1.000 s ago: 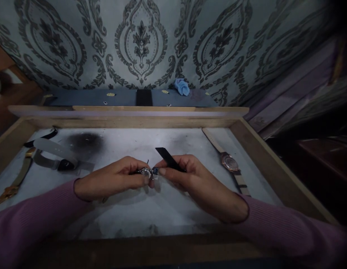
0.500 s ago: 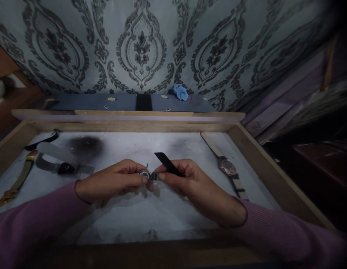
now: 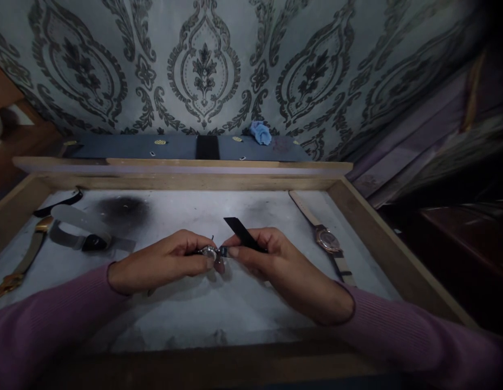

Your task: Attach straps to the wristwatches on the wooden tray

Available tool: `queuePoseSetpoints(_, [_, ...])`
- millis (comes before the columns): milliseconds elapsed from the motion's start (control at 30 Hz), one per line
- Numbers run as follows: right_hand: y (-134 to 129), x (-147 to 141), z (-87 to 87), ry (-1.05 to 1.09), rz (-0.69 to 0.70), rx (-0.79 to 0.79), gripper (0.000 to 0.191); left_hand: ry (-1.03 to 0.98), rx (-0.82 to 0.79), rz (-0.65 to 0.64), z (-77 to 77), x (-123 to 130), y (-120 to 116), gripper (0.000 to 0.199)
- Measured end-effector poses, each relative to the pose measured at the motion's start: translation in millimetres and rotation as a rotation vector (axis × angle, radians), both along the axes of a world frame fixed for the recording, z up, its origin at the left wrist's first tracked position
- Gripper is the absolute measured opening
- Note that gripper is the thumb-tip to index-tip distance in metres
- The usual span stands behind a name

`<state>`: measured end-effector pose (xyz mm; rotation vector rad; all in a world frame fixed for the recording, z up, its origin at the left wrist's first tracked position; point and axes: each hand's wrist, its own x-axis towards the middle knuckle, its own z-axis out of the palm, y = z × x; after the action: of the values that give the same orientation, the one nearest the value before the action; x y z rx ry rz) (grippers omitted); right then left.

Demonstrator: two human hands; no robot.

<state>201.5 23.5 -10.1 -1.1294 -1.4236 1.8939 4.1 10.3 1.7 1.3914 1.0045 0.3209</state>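
My left hand [image 3: 170,260] is closed on a small silver wristwatch [image 3: 209,252], its round face up between thumb and fingers. A thin dark piece sticks up behind the watch. Opposite it, my right hand [image 3: 271,257] pinches a small bluish-dark end [image 3: 224,251] right against the watch's side. A flat black strip [image 3: 242,233] with a slanted tip rises from the same hand; whether it joins the bluish end is hidden by my fingers. Both hands are above the white bottom of a wooden tray [image 3: 186,181].
At right in the tray lies a watch with a beige strap [image 3: 327,239]. On the left are a grey-banded watch [image 3: 95,242], a gold-toned watch [image 3: 11,281] and a black strap [image 3: 60,206]. Behind the tray, a blue crumpled cloth [image 3: 260,132] rests by the patterned wall.
The hands keep nearly the same hold on the watch and the black strip. The watch is tilted slightly, and the whole view has shifted a little.
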Motion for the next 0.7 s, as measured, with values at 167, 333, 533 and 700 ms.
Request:
queuePoseSetpoints(167, [0.1, 0.1, -1.1, 0.027, 0.002, 0.013, 0.011, -0.012, -0.002, -0.008, 1.8, -1.3, 0.5, 0.025])
queuePoseSetpoints(333, [0.2, -0.1, -0.5, 0.017, -0.017, 0.014, 0.009, -0.038, -0.016, -0.001, 2.9, -1.0, 1.0, 0.023])
queuePoseSetpoints(533, [-0.8, -0.5, -0.9, 0.024, -0.008, 0.053, 0.011, -0.044, -0.008, -0.002, 1.3, -2.0, 0.2, 0.024])
queuePoseSetpoints(700, [-2.3, -0.1, -3.4, 0.043, -0.008, 0.094, 0.013, -0.044, 0.022, 0.000, -0.4, -1.9, 1.0, 0.025])
